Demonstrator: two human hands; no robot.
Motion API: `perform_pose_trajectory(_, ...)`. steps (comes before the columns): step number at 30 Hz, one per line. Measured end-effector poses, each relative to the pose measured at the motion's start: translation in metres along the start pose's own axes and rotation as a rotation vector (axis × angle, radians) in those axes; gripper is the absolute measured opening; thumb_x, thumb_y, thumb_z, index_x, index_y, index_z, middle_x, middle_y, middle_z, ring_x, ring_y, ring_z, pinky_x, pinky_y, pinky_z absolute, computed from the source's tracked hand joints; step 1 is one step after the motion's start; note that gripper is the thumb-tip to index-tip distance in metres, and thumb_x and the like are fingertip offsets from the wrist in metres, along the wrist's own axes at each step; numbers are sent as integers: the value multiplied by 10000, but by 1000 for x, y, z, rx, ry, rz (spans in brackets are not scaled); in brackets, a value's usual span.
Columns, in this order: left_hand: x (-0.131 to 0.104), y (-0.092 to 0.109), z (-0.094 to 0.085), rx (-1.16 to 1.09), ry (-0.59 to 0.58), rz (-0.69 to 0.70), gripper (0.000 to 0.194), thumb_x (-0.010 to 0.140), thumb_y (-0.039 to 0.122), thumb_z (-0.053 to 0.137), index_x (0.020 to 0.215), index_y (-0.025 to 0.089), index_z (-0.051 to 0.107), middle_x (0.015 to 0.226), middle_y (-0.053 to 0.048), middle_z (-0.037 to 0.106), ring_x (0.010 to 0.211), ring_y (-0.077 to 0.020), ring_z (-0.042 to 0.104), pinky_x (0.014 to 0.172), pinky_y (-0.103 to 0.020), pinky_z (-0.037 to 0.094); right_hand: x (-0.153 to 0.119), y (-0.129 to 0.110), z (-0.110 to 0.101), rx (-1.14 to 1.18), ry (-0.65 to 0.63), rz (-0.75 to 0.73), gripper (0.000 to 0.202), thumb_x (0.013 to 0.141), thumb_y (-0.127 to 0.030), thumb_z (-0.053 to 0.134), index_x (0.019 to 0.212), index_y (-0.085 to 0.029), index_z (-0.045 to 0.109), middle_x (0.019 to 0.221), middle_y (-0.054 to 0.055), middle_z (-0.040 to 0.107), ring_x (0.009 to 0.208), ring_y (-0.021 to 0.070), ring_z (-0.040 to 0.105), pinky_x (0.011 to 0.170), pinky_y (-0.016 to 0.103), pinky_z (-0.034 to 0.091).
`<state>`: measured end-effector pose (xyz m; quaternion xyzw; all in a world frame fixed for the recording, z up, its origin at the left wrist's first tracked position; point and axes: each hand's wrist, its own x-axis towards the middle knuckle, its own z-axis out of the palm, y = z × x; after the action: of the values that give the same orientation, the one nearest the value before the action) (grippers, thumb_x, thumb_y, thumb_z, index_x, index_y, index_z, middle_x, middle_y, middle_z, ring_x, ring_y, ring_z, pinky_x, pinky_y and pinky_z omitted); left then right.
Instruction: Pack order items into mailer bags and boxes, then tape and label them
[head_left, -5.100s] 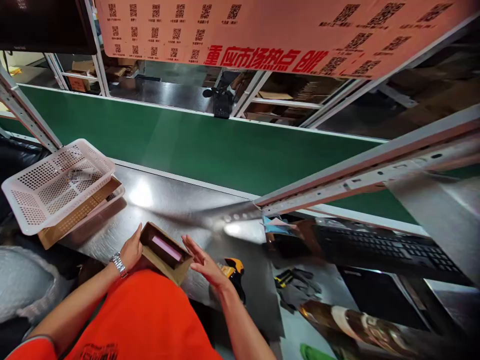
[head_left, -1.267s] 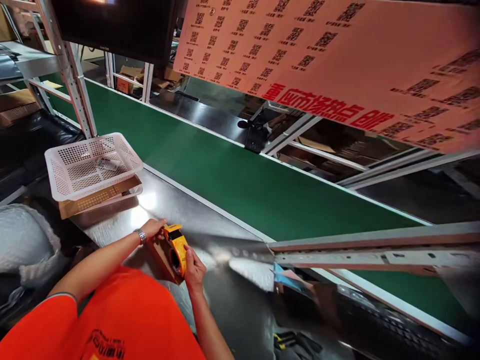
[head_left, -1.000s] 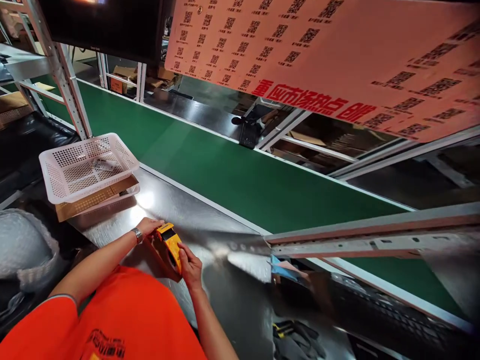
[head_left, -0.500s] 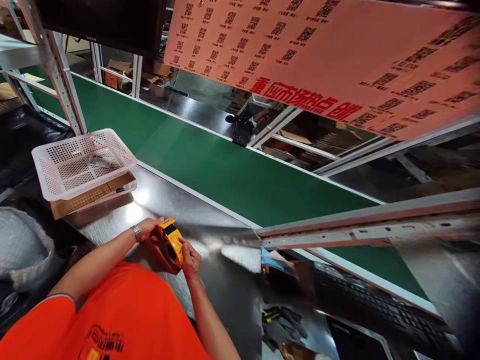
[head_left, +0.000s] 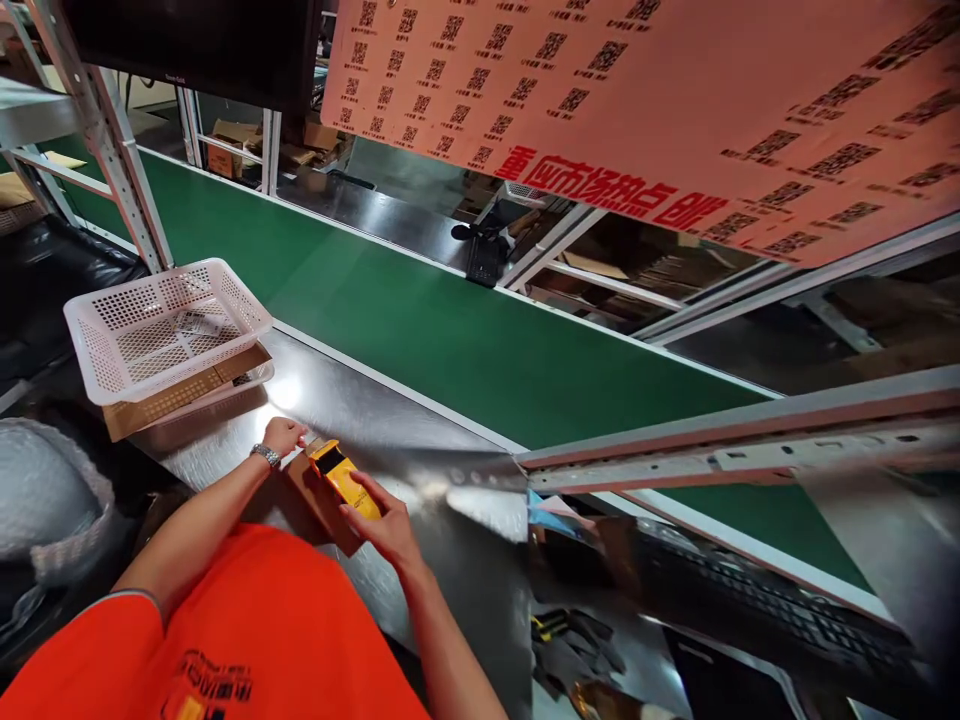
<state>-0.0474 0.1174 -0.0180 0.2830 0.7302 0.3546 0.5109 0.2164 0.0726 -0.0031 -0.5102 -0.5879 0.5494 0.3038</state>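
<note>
My right hand [head_left: 388, 520] is wrapped round a yellow tape dispenser [head_left: 346, 482], which lies tilted over a brown cardboard box [head_left: 319, 508] on the metal table. My left hand [head_left: 285, 436], with a metal watch at the wrist, is closed just beyond the dispenser's far left end. Its fingers are pressed together near a strip of clear tape that seems to run from the dispenser, though the strip is too small to make out surely. The box lies close to my orange shirt, partly covered by the dispenser.
White perforated baskets [head_left: 169, 325] are stacked with cardboard between them at the left. A green conveyor belt [head_left: 420, 340] runs behind the table [head_left: 465, 560]. A metal post [head_left: 735, 440], keyboard [head_left: 772, 600] and dark gloves [head_left: 574, 645] are at the right; a pink board hangs above.
My left hand has moved slightly left, away from the dispenser's end. The dispenser has turned in my right hand, showing more of its yellow side, and more of the box shows.
</note>
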Motion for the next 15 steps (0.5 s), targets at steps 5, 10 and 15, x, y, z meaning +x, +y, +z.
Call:
perform_pose_trajectory(5,7,-11,-19,81,61,87,344,997,358,720,690,204,704,710,-95,736,845,-262,749,823,-354,584,1,0,7,-30,12,11,594,648,-450,928,1189,-205,896,1245,135,879,1115,359,842,1054,537,688)
perform_pose_trajectory(10,4,-29,-25,125,92,139,316,1017,395,656,756,234,733,884,-96,816,984,-267,775,994,-363,579,10,6,10,-90,-58,0,631,688,-464,889,1253,-182,881,1259,152,874,1086,357,848,1037,532,691)
perform_pose_trajectory(15,18,-48,-21,180,41,58,376,996,467,636,721,232,740,872,-123,834,971,-293,781,917,-365,581,21,-4,13,-166,-162,27,655,743,-478,829,1329,-185,853,1168,121,889,968,318,843,904,462,701)
